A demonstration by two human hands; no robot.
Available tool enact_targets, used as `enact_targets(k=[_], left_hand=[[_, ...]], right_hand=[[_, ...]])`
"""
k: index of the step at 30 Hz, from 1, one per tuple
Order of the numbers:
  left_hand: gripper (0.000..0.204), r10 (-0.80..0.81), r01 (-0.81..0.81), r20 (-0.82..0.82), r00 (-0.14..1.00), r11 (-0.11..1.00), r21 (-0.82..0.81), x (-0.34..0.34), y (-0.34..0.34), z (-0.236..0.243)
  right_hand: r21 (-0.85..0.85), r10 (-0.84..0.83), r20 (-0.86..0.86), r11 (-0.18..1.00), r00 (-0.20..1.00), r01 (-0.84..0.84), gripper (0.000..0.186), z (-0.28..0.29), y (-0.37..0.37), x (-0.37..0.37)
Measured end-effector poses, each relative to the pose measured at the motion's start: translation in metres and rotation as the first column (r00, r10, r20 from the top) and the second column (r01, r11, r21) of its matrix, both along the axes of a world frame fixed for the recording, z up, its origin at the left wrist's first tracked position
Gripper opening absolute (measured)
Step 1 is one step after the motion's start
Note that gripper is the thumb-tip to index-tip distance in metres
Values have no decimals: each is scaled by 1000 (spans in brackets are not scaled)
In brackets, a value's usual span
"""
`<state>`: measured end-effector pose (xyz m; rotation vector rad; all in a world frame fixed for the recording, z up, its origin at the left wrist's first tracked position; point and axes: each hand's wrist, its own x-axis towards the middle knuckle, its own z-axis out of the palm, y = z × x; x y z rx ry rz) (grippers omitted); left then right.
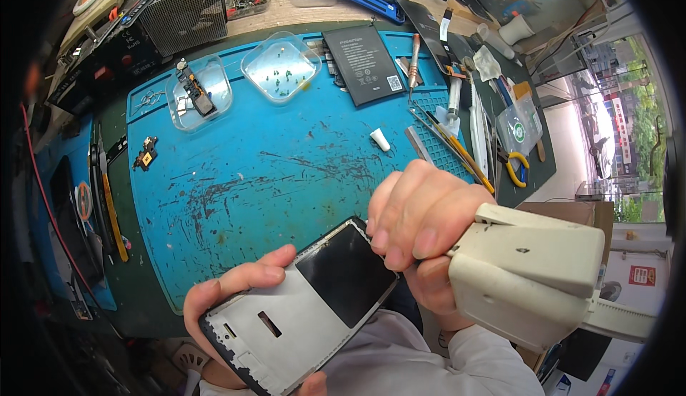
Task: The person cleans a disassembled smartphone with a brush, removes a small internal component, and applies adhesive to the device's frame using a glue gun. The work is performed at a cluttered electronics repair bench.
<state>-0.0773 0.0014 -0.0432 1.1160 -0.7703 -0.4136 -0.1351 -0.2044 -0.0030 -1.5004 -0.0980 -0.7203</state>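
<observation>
In front of me, a tilted phone housing (271, 317) shows a pale grey inner face and a black rectangular area toward its upper right end. My left hand (239, 285) grips it by the lower left part, fingers over the far edge and thumb at the near edge. My right hand (425, 231) is closed just over the housing's right end. Its curled fingers wrap the narrow end of a beige plastic tool (529, 271) with a ribbed tail; the tool's exact kind and tip are hidden. A small white cap (380, 139) lies on the mat beyond my hands.
On the blue mat (236, 196) are a clear tray with a phone part (195, 92), a tray of small screws (281, 67), a black phone battery (363, 63) and a small board (146, 154). Tweezers, a screwdriver (414, 60) and yellow-handled pliers (517, 169) lie at right.
</observation>
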Motion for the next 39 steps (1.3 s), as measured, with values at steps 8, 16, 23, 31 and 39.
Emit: enact_targets(k=[8, 16, 23, 31, 39], left_hand=[[128, -33, 33, -1, 999, 999, -29, 2, 1, -6], [127, -47, 47, 3, 999, 999, -3, 2, 1, -2], [126, -51, 51, 1, 999, 999, -4, 2, 2, -2], [126, -37, 37, 4, 999, 999, 15, 1, 2, -1], [126, -31, 31, 20, 999, 999, 26, 1, 2, 1]], right_hand=[[66, 15, 120, 998, 993, -23, 17, -11, -6, -1], [63, 12, 131, 998, 991, -21, 18, -12, -7, -2], [49, 12, 112, 999, 994, -18, 18, -10, -8, -4], [60, 37, 90, 997, 995, -43, 19, -9, -9, -6], [24, 67, 55, 997, 996, -68, 17, -5, -12, -8]])
